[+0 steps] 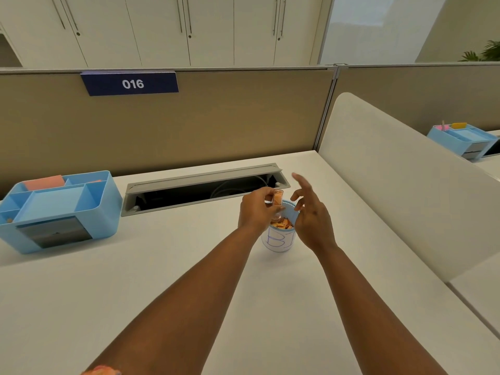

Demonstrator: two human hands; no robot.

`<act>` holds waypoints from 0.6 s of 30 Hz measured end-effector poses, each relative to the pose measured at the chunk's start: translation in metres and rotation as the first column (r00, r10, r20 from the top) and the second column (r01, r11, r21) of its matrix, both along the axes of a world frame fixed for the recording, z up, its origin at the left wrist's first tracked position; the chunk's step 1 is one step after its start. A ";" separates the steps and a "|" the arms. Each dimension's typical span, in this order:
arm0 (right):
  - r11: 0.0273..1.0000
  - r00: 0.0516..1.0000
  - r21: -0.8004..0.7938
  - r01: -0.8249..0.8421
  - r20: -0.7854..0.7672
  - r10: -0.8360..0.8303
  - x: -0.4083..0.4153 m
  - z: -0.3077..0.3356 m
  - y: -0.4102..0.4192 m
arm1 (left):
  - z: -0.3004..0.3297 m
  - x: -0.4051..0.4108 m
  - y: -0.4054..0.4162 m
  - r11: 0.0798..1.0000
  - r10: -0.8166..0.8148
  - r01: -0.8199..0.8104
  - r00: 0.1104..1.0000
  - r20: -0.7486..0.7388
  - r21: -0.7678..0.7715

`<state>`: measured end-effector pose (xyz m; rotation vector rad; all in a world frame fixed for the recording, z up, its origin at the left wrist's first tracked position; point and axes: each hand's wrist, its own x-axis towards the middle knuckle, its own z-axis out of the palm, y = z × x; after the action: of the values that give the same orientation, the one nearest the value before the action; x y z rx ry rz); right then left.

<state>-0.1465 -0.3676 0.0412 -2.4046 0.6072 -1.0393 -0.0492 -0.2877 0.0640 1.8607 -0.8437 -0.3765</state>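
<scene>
A blue mesh cup (278, 240) with a white label marked in blue pen stands on the white desk (135, 280). Several small orange pieces (282, 225) lie inside it. My left hand (257, 209) hovers over the cup's left rim and pinches a small clear container with orange contents (277, 197), tilted above the opening. My right hand (311, 215) is at the cup's right rim with its fingers spread and raised; whether it touches the rim is hard to tell.
A blue desk organiser (59, 209) holding an orange pad sits at the left. An open cable tray (203, 189) runs along the back of the desk. A white divider (400, 190) rises on the right, with another organiser (462, 139) beyond it.
</scene>
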 end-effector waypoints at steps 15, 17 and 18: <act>0.971 0.994 0.232 0.066 0.068 -0.084 0.005 0.004 0.005 | -0.007 0.006 0.003 0.999 0.013 -0.019 0.986 -0.165 -0.031; 0.954 0.986 0.272 0.126 0.070 -0.151 0.004 0.002 0.005 | -0.005 0.009 0.003 0.993 0.056 -0.085 0.948 -0.312 -0.081; 0.939 0.982 0.311 0.148 0.069 -0.178 0.003 0.001 0.005 | -0.004 0.011 0.003 0.987 0.083 -0.130 0.912 -0.402 -0.090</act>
<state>-0.1436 -0.3630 0.0425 -2.0517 0.8764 -1.0365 -0.0385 -0.2847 0.0601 1.6369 -0.4733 -0.6002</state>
